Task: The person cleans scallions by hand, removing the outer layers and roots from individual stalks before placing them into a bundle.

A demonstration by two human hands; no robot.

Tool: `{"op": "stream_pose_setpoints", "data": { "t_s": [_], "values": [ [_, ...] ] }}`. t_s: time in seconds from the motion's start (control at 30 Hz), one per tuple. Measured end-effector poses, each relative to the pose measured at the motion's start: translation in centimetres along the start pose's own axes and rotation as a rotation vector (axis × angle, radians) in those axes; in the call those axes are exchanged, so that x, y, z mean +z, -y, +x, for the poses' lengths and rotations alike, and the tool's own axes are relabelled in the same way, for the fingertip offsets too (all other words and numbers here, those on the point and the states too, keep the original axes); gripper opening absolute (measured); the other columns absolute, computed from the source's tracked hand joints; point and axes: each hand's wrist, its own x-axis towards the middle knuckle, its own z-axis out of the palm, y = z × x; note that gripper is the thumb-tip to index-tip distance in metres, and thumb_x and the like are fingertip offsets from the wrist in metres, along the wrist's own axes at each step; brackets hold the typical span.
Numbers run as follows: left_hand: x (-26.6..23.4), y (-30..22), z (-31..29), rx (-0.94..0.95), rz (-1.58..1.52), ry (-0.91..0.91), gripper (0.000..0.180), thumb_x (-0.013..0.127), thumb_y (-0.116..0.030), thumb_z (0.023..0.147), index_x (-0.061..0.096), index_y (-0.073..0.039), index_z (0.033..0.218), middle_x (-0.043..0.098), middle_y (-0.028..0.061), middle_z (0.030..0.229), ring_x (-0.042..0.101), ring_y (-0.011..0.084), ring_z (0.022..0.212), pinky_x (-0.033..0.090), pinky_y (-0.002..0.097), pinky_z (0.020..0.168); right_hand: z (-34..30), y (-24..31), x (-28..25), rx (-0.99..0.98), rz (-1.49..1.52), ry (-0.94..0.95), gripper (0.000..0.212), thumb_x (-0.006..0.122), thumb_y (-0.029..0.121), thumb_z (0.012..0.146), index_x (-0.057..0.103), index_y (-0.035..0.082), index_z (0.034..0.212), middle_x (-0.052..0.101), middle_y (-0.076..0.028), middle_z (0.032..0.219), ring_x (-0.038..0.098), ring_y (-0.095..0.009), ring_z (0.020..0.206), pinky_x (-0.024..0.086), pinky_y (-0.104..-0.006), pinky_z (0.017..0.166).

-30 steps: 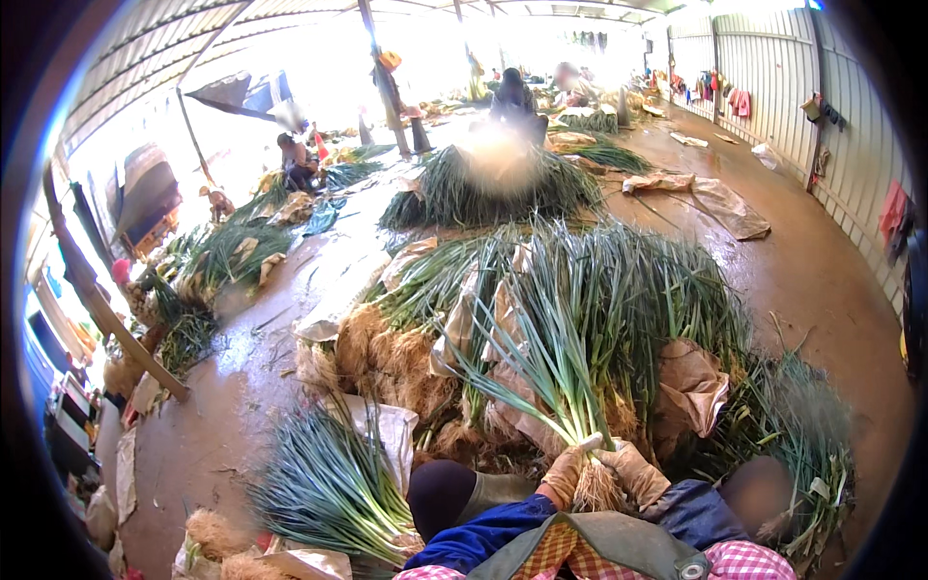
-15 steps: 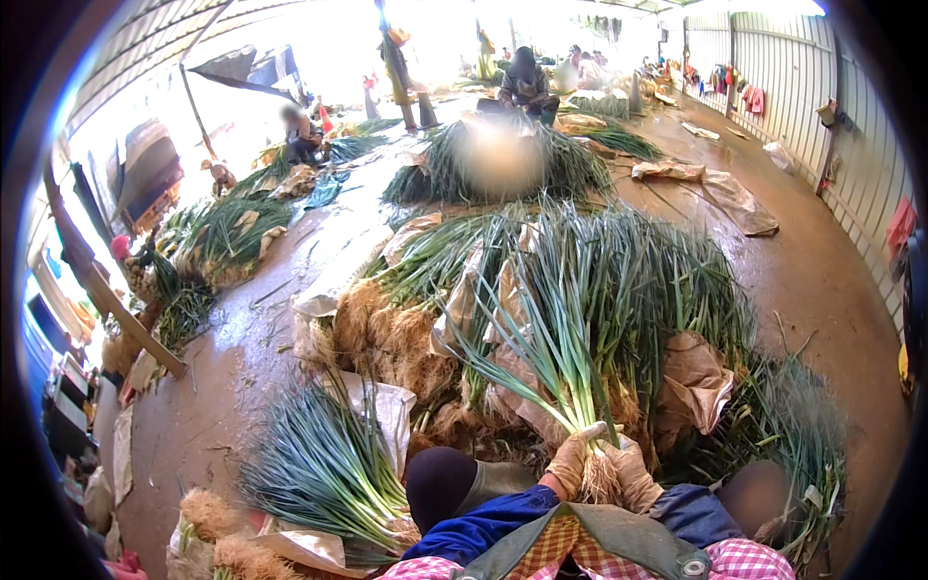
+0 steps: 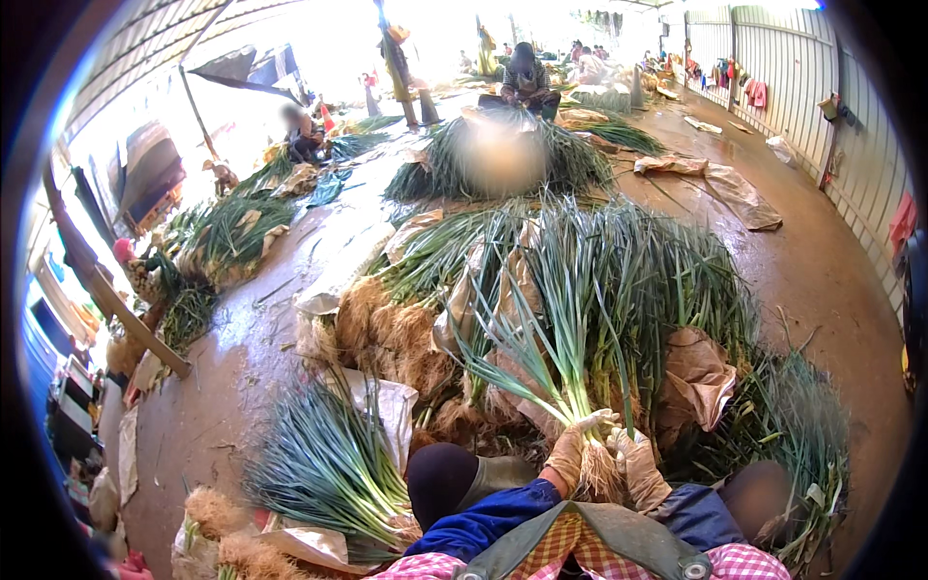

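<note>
In front of my lap, my left hand, in a tan work glove, is closed round a bunch of green onions just above its pale, stringy roots. The long green leaves fan up and away from me. My right hand, gloved alike, is closed just right of the roots. A single green onion leaf runs down to its fingers, slightly apart from the bunch. By my left knee lies a larger sheaf of green onions, white ends toward me.
A big heap of green onions rises before me, with brown sacking and root clumps among it. Another person sits behind a farther heap. The wet floor has scraps; a metal wall stands at right.
My right hand has shifted slightly right and down, away from the bunch. The single leaf now stands farther from the other stems. My left hand keeps its hold.
</note>
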Motion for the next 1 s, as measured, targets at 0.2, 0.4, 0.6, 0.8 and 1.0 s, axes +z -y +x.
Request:
{"op": "stream_pose_setpoints", "data": {
  "t_s": [0.2, 0.4, 0.6, 0.8, 1.0],
  "values": [
    [0.4, 0.1, 0.1, -0.046, -0.021, -0.035, 0.023, 0.057, -0.013, 0.089, 0.059, 0.000, 0.107, 0.065, 0.0163, 0.105, 0.066, 0.0235, 0.085, 0.056, 0.0326, 0.073, -1.2, 4.8, -1.7, -0.214, -0.120, 0.069, 0.030, 0.051, 0.029, 0.096, 0.057, 0.003, 0.083, 0.061, -0.006, 0.065, 0.042, -0.007, 0.040, 0.031, -0.0191, 0.035],
    [3.3, -1.9, -1.5, 0.037, 0.100, -0.104, 0.015, 0.058, -0.008, 0.087, 0.058, -0.003, 0.101, 0.059, 0.0047, 0.076, 0.059, 0.0175, 0.063, 0.053, 0.0313, 0.057, -4.1, 19.3, -20.6, -0.383, -0.594, -0.502, 0.025, 0.050, 0.025, 0.094, 0.058, 0.002, 0.099, 0.059, -0.008, 0.074, 0.054, -0.015, 0.065, 0.046, -0.0276, 0.057],
    [0.7, -0.6, 1.1, -0.056, 0.117, -0.087, 0.025, 0.060, -0.007, 0.087, 0.060, 0.000, 0.111, 0.053, -0.0008, 0.068, 0.048, 0.0111, 0.053, 0.044, 0.0240, 0.053, -15.1, 25.6, -27.7, 0.539, -2.041, -1.035, 0.044, 0.067, 0.027, 0.076, 0.057, 0.013, 0.117, 0.065, -0.013, 0.105, 0.062, -0.033, 0.095, 0.047, -0.0455, 0.083],
    [-0.1, -1.0, 0.9, 0.004, 0.167, -0.161, 0.021, 0.063, -0.004, 0.085, 0.062, 0.001, 0.105, 0.051, -0.0008, 0.064, 0.046, 0.0097, 0.050, 0.040, 0.0225, 0.044, -0.5, 20.3, -21.1, -0.033, -1.061, -0.266, 0.034, 0.058, 0.039, 0.084, 0.060, 0.008, 0.099, 0.059, -0.002, 0.083, 0.057, -0.016, 0.073, 0.049, -0.0321, 0.066],
    [0.7, -0.6, 0.6, -0.030, 0.271, -0.203, 0.022, 0.057, -0.009, 0.089, 0.060, 0.000, 0.109, 0.050, -0.0017, 0.065, 0.046, 0.0109, 0.046, 0.047, 0.0252, 0.048, 15.5, 5.8, -15.8, 0.279, -1.352, 0.183, 0.040, 0.059, 0.029, 0.087, 0.057, 0.000, 0.114, 0.066, -0.009, 0.098, 0.065, -0.026, 0.081, 0.052, -0.0359, 0.072]
  ]
}}
